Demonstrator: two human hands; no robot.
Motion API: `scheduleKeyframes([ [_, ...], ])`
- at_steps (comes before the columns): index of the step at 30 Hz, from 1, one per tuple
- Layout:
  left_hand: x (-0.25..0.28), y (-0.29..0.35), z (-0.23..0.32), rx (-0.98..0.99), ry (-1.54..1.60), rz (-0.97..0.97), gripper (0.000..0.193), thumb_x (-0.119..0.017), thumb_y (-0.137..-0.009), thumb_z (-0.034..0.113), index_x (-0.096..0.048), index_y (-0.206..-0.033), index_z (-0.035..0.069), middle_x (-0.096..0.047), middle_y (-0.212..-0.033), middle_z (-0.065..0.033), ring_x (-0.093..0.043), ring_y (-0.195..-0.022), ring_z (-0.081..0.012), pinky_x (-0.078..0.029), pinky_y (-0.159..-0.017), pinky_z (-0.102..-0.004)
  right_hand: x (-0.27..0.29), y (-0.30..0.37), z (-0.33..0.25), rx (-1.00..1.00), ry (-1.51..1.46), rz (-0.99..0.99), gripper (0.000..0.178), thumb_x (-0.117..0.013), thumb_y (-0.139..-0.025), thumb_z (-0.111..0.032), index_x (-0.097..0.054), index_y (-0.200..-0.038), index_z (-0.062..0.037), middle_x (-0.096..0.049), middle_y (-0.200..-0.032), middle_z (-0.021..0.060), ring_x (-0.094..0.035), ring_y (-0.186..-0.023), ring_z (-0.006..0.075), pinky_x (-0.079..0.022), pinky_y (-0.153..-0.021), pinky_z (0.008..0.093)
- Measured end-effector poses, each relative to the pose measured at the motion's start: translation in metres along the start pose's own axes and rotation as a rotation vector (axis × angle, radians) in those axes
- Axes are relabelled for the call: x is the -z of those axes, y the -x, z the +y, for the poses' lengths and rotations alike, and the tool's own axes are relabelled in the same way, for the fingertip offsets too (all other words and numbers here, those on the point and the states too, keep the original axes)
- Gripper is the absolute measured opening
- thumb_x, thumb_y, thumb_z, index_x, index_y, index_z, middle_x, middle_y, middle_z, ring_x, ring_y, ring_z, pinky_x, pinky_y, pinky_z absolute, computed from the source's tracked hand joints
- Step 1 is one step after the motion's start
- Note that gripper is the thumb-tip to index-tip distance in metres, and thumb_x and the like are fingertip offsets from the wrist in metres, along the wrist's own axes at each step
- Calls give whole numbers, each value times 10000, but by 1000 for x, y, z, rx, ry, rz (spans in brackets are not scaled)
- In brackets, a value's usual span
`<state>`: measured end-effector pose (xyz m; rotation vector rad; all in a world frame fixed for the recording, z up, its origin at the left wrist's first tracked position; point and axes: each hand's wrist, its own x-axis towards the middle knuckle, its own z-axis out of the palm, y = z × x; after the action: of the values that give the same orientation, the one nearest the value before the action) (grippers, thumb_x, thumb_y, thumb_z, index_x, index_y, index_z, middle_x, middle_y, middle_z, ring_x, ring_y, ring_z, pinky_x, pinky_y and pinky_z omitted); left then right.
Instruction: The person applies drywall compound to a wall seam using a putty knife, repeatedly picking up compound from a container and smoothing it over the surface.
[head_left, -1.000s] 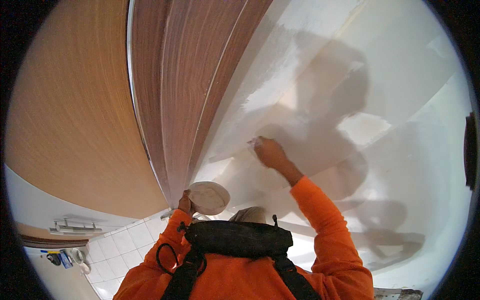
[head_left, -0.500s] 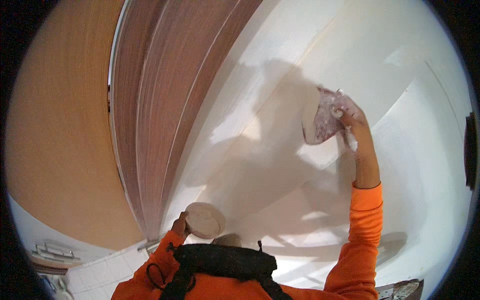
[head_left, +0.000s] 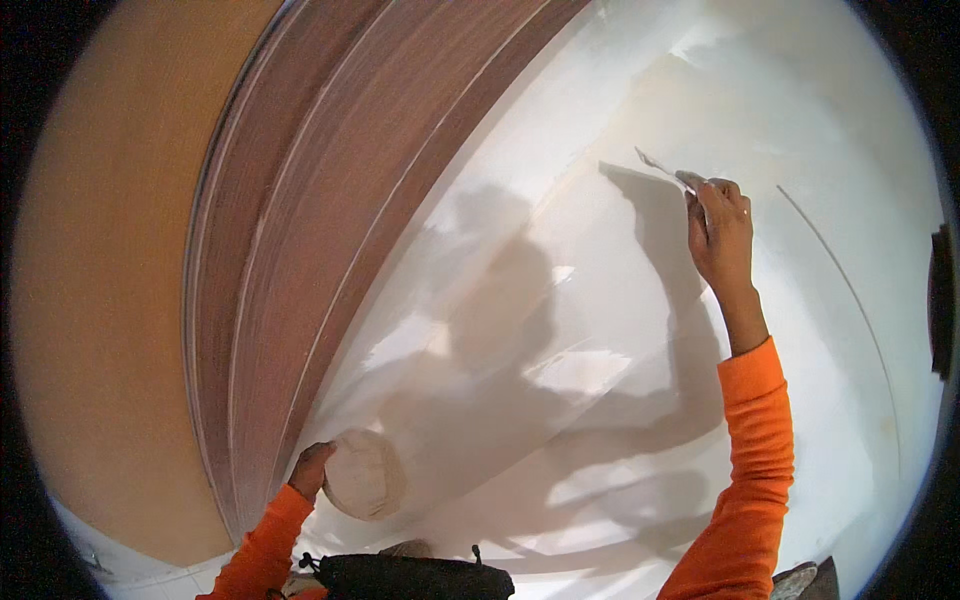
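Observation:
My right hand (head_left: 722, 225) is raised in front of a white wall (head_left: 590, 300), closed on a putty scraper (head_left: 660, 168). The scraper's thin blade is seen nearly edge-on and points up and to the left. Its far end is close to the wall; I cannot tell whether it touches. Low on the left, my left hand (head_left: 311, 468) grips the rim of a round tub (head_left: 362, 475) that looks filled with pale putty. The fingers under the tub are hidden. Off-white patches and streaks mark the wall, and my shadow falls across it.
Left of the wall stands a brown wooden door frame (head_left: 290, 230) beside an orange-brown door panel (head_left: 110, 280). A dark object (head_left: 941, 300) is at the right rim. A thin curved line (head_left: 840, 260) runs down the wall. White floor tiles (head_left: 190, 583) show at lower left.
My right hand has turned the scraper from face-on to edge-on and moved slightly up. The tub in my left hand has shifted left and down. The view has moved a little too.

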<state>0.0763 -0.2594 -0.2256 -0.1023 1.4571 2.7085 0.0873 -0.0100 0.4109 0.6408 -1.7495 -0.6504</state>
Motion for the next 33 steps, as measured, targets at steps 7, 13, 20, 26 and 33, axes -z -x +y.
scheduleKeyframes([
  [7, -37, -14, 77, -157, -155, -345, 402, -520, -935, 335, -611, -1028, -45, -629, -967, -104, -583, -918, -187, -460, -866, -334, -12, -11, 46, 72, 162, 1, 318, -572, -865, -65, -614, -1178, -103, -635, -1106, 135, -563, -1009, 307, -458, -858, 428],
  [13, -37, -40, 59, -87, -31, -414, 549, -583, -926, 338, -431, -1258, -73, -555, -1140, -128, -527, -1044, -190, -431, -938, -341, 30, -58, 92, -111, 25, 369, 222, -530, -920, -121, -575, -1045, 57, -653, -910, 210, -595, -748, 416, -493, -722, 381],
  [20, -34, -64, 64, -56, -276, -636, 587, -601, -911, 391, -437, -1229, -73, -554, -1121, -131, -532, -1019, -190, -435, -911, -330, 24, -96, 112, 67, 667, 59, 310, -551, -854, -71, -607, -1158, -57, -617, -1155, 114, -572, -1039, 287, -483, -854, 424],
  [26, -37, -46, 89, -123, -558, -469, 545, -580, -913, 414, -504, -1153, -70, -601, -1081, -160, -564, -1016, -225, -442, -910, -354, -36, -130, 132, 0, 886, -145, 283, -567, -828, -74, -646, -1099, -46, -574, -1184, 131, -557, -1112, 309, -494, -867, 434],
  [33, -36, -39, 86, -131, -328, -324, 309, -608, -913, 268, -538, -1057, 3, -579, -973, -116, -550, -957, -212, -433, -902, -384, -51, -117, 91, 83, 852, -424, 206, -588, -832, -89, -698, -1002, -51, -603, -1117, 172, -586, -1100, 325, -524, -895, 418],
])
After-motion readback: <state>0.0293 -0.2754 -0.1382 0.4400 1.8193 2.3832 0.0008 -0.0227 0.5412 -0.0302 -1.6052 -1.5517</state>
